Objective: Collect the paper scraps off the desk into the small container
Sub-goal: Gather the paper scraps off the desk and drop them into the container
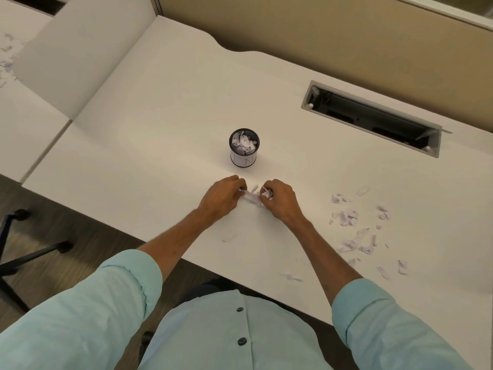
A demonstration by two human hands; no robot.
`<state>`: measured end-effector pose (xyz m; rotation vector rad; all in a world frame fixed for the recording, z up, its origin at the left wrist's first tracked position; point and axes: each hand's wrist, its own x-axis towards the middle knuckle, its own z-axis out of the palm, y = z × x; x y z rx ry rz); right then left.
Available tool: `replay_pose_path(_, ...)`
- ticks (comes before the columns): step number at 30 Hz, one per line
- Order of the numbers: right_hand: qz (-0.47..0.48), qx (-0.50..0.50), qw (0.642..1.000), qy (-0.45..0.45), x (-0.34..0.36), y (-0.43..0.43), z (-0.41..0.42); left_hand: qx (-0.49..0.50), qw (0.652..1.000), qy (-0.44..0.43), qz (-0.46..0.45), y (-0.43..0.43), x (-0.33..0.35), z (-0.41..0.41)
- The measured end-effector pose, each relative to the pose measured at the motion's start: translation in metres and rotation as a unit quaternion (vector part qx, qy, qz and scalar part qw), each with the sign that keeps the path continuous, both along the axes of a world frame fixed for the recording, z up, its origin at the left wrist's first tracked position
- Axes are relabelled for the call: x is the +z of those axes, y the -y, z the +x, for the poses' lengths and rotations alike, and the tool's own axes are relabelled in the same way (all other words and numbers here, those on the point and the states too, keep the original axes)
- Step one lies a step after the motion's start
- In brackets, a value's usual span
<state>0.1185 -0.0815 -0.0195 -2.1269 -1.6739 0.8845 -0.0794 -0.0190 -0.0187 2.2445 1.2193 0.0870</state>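
A small black mesh container (244,158) with a white label stands mid-desk, holding several white paper scraps. Just in front of it, my left hand (221,196) and my right hand (278,198) rest on the white desk (160,156), curled around a small heap of paper scraps (252,196) between them. Each hand's fingers are closed on some of these scraps. Several more loose scraps (357,231) lie scattered to the right. Single scraps lie near the front edge (292,276) and below my left hand (229,237).
An open cable tray (373,118) is recessed in the desk at the back right. A beige partition (346,36) runs behind the desk. A neighbouring desk at far left carries more scraps (6,57). A chair base (16,252) stands on the floor at left.
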Motion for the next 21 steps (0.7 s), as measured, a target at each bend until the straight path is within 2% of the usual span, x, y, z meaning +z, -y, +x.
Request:
replay_pose_path(11, 0.109, -0.082, 0.99, -0.045, 0.039, -0.05, 0.021, 0.006, 0.989, 0.103, 0.105, -0.049, 0.041, 0.006)
replay_pose_path(17, 0.131, -0.098, 0.985, -0.053, 0.058, -0.089, 0.005, 0.064, 0.988, 0.099, 0.1, -0.091, 0.055, 0.015)
replay_pose_path(21, 0.11, -0.078, 0.99, -0.028, 0.062, -0.113, -0.011, 0.069, 0.99, 0.082, 0.087, -0.109, 0.055, 0.02)
